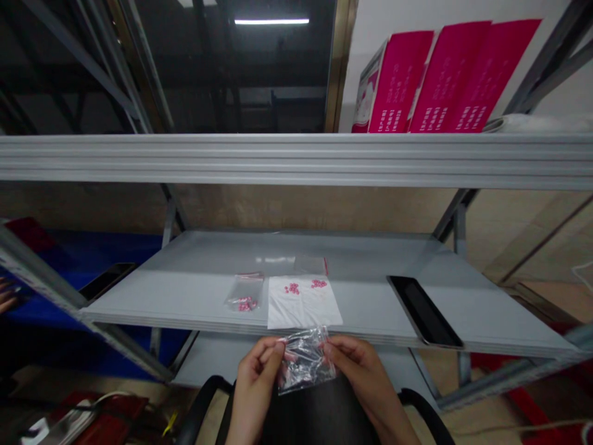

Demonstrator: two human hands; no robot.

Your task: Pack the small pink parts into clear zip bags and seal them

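Observation:
Between my two hands, just in front of the shelf's front edge, a clear zip bag (pixel 306 364) is stretched out above my lap. My left hand (pixel 260 374) pinches its left side, and my right hand (pixel 354 364) pinches the upper right side. What the bag holds, if anything, I cannot make out through the glare. Beyond it lies a white cloth or paper sheet (pixel 303 312) bearing two small groups of pink beads (pixel 291 288). To its left rests another clear zip bag (pixel 244 290) with several pink beads inside. A flat clear bag (pixel 311 266) with a red edge lies behind the sheet.
A dark tablet (pixel 426 312) lies at the right of the grey shelf (pixel 194 278). Above runs a metal beam (pixel 296 159) with pink boxes (pixel 445 80) on it. At far left, another person's hand (pixel 8 295) is near a blue surface (pixel 106 244). A power strip (pixel 69 423) lies below.

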